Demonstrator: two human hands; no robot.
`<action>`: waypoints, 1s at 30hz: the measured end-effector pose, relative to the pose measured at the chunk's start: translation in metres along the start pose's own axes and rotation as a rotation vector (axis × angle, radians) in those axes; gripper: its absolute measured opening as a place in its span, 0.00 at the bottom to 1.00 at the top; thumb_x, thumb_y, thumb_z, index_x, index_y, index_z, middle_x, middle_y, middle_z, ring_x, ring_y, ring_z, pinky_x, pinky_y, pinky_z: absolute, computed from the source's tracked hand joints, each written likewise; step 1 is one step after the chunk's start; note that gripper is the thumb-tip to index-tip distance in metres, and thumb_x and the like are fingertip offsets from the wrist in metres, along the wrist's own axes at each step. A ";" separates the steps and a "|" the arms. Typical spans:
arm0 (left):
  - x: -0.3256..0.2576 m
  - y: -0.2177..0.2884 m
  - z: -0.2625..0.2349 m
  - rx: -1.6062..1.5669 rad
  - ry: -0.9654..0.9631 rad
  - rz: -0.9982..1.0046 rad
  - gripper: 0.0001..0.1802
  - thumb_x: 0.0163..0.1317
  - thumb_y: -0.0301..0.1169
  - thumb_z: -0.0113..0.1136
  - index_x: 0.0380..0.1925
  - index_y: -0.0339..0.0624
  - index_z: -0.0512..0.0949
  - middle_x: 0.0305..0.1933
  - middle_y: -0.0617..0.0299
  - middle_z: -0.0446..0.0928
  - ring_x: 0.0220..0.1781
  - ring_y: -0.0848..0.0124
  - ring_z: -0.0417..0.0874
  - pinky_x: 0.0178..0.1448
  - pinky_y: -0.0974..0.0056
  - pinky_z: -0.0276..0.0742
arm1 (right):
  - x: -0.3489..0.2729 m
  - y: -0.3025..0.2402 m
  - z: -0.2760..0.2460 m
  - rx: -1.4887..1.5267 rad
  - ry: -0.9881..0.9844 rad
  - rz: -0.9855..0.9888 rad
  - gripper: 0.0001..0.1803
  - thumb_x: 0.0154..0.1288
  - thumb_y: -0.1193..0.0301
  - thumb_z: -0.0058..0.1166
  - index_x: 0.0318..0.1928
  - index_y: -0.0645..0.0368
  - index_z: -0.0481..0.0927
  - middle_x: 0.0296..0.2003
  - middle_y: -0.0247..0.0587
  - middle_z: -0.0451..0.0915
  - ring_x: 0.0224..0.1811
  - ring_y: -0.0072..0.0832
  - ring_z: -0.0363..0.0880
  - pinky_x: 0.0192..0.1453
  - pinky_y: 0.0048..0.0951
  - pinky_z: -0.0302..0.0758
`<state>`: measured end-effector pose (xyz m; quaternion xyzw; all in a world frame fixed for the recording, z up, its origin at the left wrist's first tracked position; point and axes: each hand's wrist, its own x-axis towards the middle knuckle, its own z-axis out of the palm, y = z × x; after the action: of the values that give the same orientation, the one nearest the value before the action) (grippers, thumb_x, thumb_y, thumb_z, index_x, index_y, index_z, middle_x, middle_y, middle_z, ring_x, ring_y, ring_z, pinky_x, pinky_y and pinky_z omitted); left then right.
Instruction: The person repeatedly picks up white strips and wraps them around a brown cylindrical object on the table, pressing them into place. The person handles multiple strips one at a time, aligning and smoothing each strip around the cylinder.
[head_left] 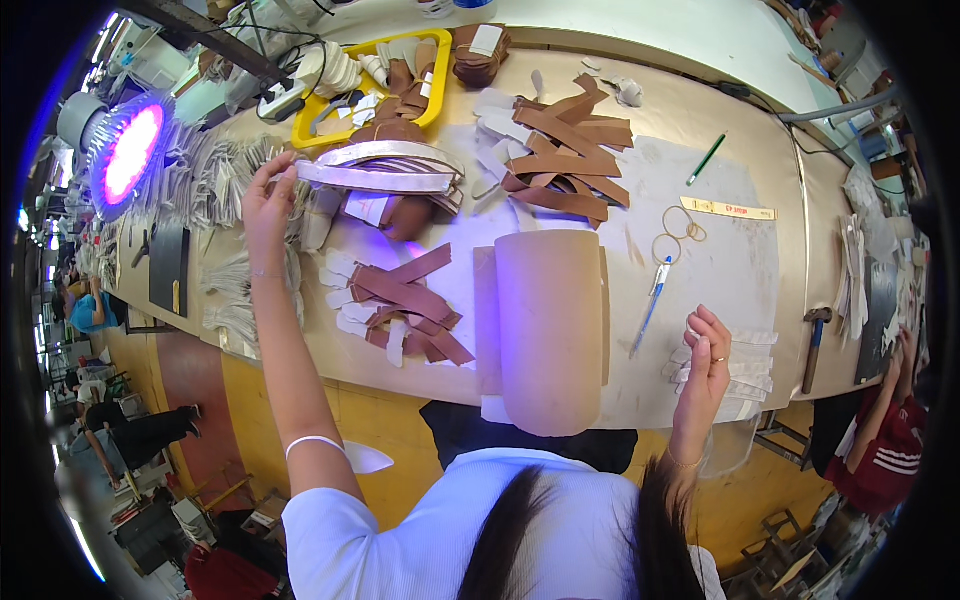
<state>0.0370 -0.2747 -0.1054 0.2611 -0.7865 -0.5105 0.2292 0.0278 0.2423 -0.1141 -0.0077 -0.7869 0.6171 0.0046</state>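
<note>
My left hand (270, 195) is at the far left of the work surface, its fingers closed at the end of a pale, shiny strip (385, 178). That strip lies over a looped bundle of brown strips with a white label (366, 208). My right hand (706, 350) is raised at the right, fingers loosely curled and apart from the thumb, with nothing visible in it. Beneath and beside it lie pale strips (750, 368). Between my hands stands a rounded tan block (550, 320). Brown strips with white ends (415, 300) lie left of the block, and a larger pile of brown strips (570, 150) lies behind it.
A yellow tray (440, 85) with strips and rolls stands at the back left, near a bright lamp (130, 155). Rubber bands (667, 248), a pen (652, 300), a green pencil (707, 160) and a ruler (730, 209) lie right. A hammer (815, 345) is farther right, near another person (885, 440).
</note>
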 end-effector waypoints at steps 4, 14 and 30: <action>-0.015 0.012 0.000 0.029 0.129 0.051 0.18 0.65 0.32 0.57 0.53 0.38 0.76 0.40 0.65 0.74 0.28 0.83 0.67 0.31 0.77 0.64 | 0.005 0.008 -0.018 -0.299 0.013 -0.128 0.11 0.68 0.73 0.48 0.48 0.63 0.78 0.55 0.44 0.71 0.58 0.34 0.70 0.63 0.33 0.65; -0.103 -0.006 -0.005 0.008 0.009 -0.094 0.14 0.66 0.33 0.57 0.48 0.38 0.74 0.33 0.67 0.71 0.31 0.81 0.70 0.34 0.75 0.66 | 0.028 0.035 -0.102 -0.861 -0.033 -0.271 0.11 0.58 0.79 0.56 0.43 0.59 0.82 0.44 0.42 0.77 0.48 0.38 0.75 0.53 0.32 0.71; -0.117 -0.017 -0.012 0.147 -0.020 -0.141 0.13 0.64 0.34 0.60 0.43 0.37 0.79 0.32 0.65 0.77 0.30 0.79 0.74 0.33 0.74 0.69 | 0.060 0.036 -0.088 -0.921 -0.293 -0.367 0.15 0.49 0.79 0.61 0.41 0.56 0.81 0.35 0.39 0.75 0.41 0.37 0.72 0.48 0.36 0.67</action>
<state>0.1361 -0.2133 -0.1281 0.3267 -0.8037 -0.4690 0.1653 -0.0302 0.3377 -0.1283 0.2155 -0.9578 0.1901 -0.0013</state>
